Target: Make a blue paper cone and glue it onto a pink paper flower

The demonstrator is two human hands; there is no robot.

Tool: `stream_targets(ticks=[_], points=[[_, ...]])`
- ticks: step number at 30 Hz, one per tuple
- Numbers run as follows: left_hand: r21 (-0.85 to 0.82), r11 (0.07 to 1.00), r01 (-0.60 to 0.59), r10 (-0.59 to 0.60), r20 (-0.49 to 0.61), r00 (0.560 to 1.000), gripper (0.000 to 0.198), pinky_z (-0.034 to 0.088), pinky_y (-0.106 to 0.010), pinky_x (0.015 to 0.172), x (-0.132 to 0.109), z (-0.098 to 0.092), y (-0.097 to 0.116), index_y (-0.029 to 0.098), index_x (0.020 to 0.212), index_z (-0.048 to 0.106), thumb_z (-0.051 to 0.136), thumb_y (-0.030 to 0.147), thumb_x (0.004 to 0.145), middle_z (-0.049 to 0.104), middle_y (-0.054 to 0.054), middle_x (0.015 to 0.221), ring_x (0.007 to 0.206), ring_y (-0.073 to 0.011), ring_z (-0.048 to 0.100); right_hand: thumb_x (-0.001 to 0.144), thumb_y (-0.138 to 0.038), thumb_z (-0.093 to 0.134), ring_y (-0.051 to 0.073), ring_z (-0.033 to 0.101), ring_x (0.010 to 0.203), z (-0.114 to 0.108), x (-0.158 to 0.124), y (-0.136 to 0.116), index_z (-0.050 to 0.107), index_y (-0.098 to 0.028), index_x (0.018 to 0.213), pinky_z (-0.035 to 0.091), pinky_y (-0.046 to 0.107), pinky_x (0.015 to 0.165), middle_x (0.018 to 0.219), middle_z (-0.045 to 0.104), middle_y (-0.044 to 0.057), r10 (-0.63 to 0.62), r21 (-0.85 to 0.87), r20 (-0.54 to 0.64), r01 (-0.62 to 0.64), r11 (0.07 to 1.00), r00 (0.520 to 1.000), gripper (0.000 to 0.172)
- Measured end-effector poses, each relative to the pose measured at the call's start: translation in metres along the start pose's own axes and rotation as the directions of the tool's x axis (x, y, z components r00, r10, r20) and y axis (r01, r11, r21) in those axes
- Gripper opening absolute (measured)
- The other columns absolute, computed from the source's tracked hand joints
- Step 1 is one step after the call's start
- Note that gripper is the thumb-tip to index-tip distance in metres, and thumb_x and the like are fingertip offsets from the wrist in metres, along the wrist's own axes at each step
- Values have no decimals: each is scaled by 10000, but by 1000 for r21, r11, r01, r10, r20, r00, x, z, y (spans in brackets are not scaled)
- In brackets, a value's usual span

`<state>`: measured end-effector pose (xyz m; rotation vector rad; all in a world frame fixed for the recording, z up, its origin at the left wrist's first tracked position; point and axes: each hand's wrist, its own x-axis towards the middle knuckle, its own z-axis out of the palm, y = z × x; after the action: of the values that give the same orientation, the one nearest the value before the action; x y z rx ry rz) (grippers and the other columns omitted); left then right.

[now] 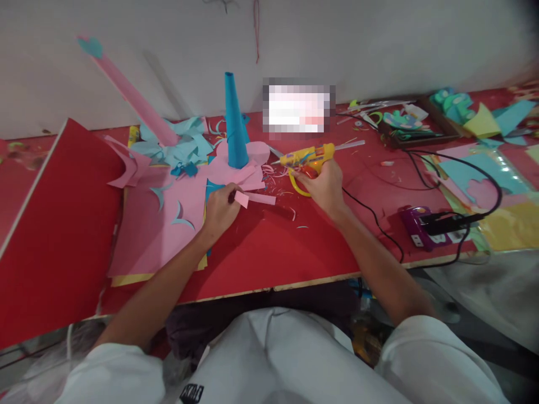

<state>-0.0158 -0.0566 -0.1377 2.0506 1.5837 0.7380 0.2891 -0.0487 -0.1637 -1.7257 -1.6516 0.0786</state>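
My right hand (326, 188) is closed around a yellow glue gun (305, 155), its nozzle pointing left. Below the gun lies a yellow ring-shaped handle (298, 185), perhaps of scissors. My left hand (223, 210) pinches a small pink paper strip (241, 198); another pink strip (263, 198) extends to the right just behind it. Beyond my left hand a blue paper cone (236, 123) stands upright on a pink paper shape with rounded lobes (257, 151). The gun's nozzle is near the right edge of that shape, apart from the cone.
Pink sheets (155, 241) with light-blue scraps lie left, beside a slanted red board (54, 241). A tall pink paper tube (135, 98) leans behind. At right are a purple power adapter (425, 227) with black cables, a dark tray (421, 137) and coloured papers (505, 224).
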Motion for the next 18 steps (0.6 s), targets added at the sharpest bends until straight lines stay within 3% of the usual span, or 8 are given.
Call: stream_targets(ticks=[2,5,9,18], points=[[2,1000,9,-9,10,1000,212,495,-317,776,1,0,-2,201,901,733,528,257,903,755,-54,841,787,-218,670,884,-551,765,403,700,1139,3,1,-3,661,-205,1232,557,591,983,1143,746,175,18,-38,58,-16,999,998,501],[6,1000,1,-1,22,1000,210,525,-331,888,1,2,-4,210,905,732,533,273,923,785,-68,914,921,-241,704,848,-405,763,393,709,1142,5,5,0,692,-225,1183,560,555,990,1155,768,149,-115,-43,164,124,991,980,387],[-7,1000,18,-18,24,1000,196,537,-354,935,0,6,-8,212,929,724,550,301,946,781,-85,926,1005,-268,715,797,-341,750,399,714,1135,3,12,12,709,-243,1118,564,568,1004,1153,779,129,-258,-15,226,268,963,939,339],[-13,999,35,-34,30,999,171,546,-371,940,0,9,-13,223,932,718,574,315,949,787,-93,968,1091,-290,715,767,-255,711,390,711,1155,-3,16,18,712,-237,1127,560,562,1030,1175,776,133,-307,-29,300,330,943,903,361]])
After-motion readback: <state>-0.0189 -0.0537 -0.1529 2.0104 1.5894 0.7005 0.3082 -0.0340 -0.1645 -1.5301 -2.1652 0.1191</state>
